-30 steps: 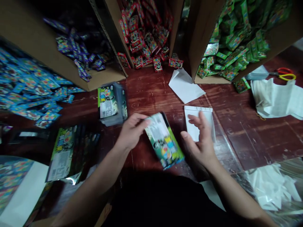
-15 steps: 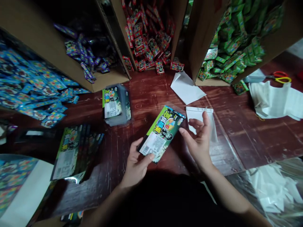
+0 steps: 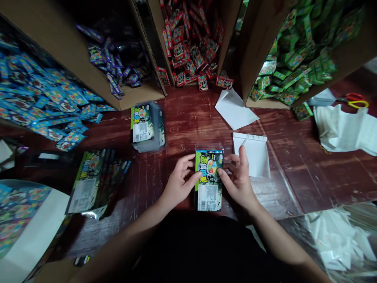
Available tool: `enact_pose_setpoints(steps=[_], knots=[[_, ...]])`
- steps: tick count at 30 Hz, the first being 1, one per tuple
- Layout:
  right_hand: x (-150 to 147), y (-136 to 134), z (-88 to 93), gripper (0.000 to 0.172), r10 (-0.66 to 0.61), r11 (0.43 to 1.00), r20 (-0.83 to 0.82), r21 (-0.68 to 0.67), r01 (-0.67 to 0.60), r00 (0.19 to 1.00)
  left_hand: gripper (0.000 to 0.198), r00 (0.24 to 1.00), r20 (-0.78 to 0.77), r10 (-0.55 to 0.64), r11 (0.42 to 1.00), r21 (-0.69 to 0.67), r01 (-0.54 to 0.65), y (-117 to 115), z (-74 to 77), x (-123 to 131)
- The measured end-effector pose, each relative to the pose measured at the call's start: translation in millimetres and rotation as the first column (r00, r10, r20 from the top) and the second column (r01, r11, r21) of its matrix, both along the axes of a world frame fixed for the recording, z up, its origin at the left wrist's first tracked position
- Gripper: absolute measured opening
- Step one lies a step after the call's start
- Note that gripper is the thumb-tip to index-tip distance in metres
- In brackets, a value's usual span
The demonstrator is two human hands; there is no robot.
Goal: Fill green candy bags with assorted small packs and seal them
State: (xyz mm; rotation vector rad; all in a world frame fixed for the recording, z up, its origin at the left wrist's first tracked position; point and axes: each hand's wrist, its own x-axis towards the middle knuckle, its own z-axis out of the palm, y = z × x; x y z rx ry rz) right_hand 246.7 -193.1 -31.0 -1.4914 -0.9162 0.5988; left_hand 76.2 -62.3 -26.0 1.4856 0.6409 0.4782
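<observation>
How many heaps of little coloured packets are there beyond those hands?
4: blue packets at far left, purple packets in the left box, red packets in the middle box, green packets in the right box. Dark corners may hide more.

On the middle packet, printed large down one side: Chinese characters, beginning 恶 and ending 果, too blurred between to read surely. Lower down, on the packet's white label: barcode and illegible fine print. On the stack at left and the dark packets: similar lettering, too small to read.
</observation>
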Motion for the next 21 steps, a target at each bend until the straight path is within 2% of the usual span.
enact_pose_setpoints(steps=[5,9,11,13,16,18,21], knots=[[-0.3,-22.5,-5.6,0.094,0.073,0.995,-0.095,-0.061,-0.079,0.993,0.07,0.975,-0.001,-0.224,0.97,-0.098,0.223,7.1,-1.1,6.7],[0.3,-31.8,-9.6,0.099,0.096,0.985,-0.132,-0.131,-0.114,0.987,0.055,0.942,-0.003,-0.334,0.922,-0.21,0.326,11.1,-0.1,2.7],[3.4,-31.6,-8.6,0.097,0.13,0.983,-0.118,-0.115,-0.143,0.985,0.045,0.931,-0.015,-0.364,0.915,-0.191,0.355,13.2,2.5,2.4],[9.0,-29.4,-5.3,0.092,0.163,0.982,-0.076,-0.082,-0.169,0.984,0.031,0.933,-0.042,-0.358,0.93,-0.108,0.352,13.9,5.9,4.5],[16.2,-26.0,-1.3,0.085,0.143,0.988,0.002,-0.051,-0.143,0.99,0.013,0.963,-0.062,-0.262,0.964,0.03,0.264,10.8,9.6,12.6],[16.9,-24.8,-1.9,0.084,0.077,0.997,-0.002,-0.032,-0.077,0.997,0.011,0.979,-0.044,-0.198,0.978,0.056,0.201,7.0,9.8,19.5],[12.5,-24.5,-3.9,0.09,0.004,1.0,-0.061,0.0,-0.004,0.998,0.014,0.993,0.002,-0.12,0.993,0.023,0.12,2.4,9.0,27.0]])
